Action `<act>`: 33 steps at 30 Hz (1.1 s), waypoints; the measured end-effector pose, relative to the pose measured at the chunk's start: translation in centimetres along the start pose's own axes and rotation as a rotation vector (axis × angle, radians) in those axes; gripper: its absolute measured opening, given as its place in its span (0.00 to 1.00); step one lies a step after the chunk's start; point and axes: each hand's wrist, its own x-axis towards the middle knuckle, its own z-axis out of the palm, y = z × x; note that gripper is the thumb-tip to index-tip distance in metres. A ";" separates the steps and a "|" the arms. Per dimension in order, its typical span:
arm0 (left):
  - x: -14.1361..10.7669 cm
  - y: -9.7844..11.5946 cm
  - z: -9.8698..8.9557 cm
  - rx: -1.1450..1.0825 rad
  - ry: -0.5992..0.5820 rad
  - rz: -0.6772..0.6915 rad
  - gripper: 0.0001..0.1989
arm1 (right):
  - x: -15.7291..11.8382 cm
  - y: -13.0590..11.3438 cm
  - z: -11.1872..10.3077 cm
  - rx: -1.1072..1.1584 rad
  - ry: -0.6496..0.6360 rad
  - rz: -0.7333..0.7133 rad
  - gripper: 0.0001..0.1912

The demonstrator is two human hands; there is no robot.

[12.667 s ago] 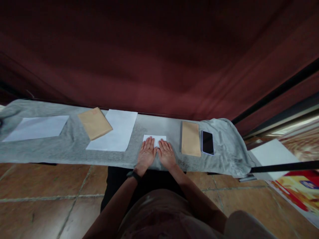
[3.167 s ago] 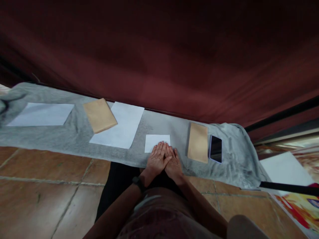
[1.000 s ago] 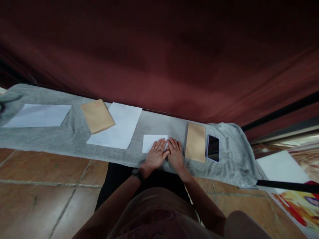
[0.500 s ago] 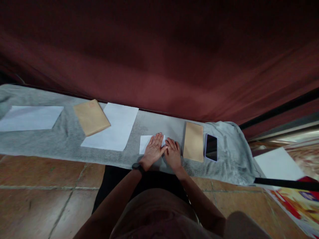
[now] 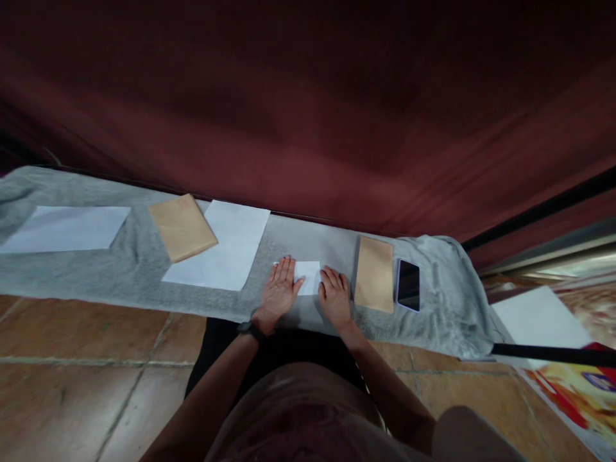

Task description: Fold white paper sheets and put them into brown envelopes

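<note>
A small white piece of paper [image 5: 308, 277], apparently folded, lies on the grey cloth in front of me. Across its left part rests my left hand [image 5: 281, 285], flat with the fingers stretched out and the thumb toward the middle. My right hand [image 5: 333, 294] lies at the paper's right edge, its fingers loosely spread and slightly bent, with nothing seen in its grasp. To the right of that hand is a brown envelope [image 5: 374, 274]. The paper's left end is mostly hidden under my left hand.
The grey cloth [image 5: 139, 282] covers a long narrow surface. Leftward are a white sheet [image 5: 231, 256], a stack of brown envelopes [image 5: 183, 228] overlapping it, and more white paper [image 5: 72, 228]. A phone [image 5: 409, 285] lies at the right. A dark red curtain [image 5: 308, 173] hangs behind.
My left hand has slid left across the small paper, away from my right hand, uncovering its middle. My right hand has stayed nearly in place at the right edge.
</note>
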 end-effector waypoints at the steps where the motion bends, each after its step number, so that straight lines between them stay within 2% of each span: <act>1: -0.2 -0.3 0.0 0.003 0.006 -0.011 0.34 | 0.0 0.0 0.0 -0.001 0.000 0.000 0.22; 7: -0.9 -1.3 -0.1 0.034 -0.002 -0.067 0.35 | 0.0 0.0 -0.2 0.017 0.016 0.004 0.22; 10: -1.0 -1.4 -0.3 0.043 0.002 -0.072 0.35 | 0.6 -0.8 0.0 0.042 0.018 -0.014 0.23; 13: -1.0 -1.3 -0.6 0.054 0.000 -0.065 0.34 | 1.5 -2.4 0.6 0.083 -0.071 -0.085 0.23; 16: -1.0 -1.2 -1.0 0.087 -0.049 -0.060 0.32 | 2.2 -3.7 1.3 0.084 -0.186 -0.135 0.24; 18: -1.0 -1.1 -1.2 0.103 -0.083 -0.062 0.31 | 2.4 -4.0 1.8 0.059 -0.207 -0.138 0.26; 23: -1.0 -1.1 -1.0 0.099 -0.071 -0.070 0.32 | 2.5 -2.7 2.5 0.000 -0.146 -0.110 0.29; 33: -1.0 -1.2 -0.8 0.089 -0.052 -0.068 0.36 | 3.6 0.2 2.4 -0.084 -0.098 -0.092 0.30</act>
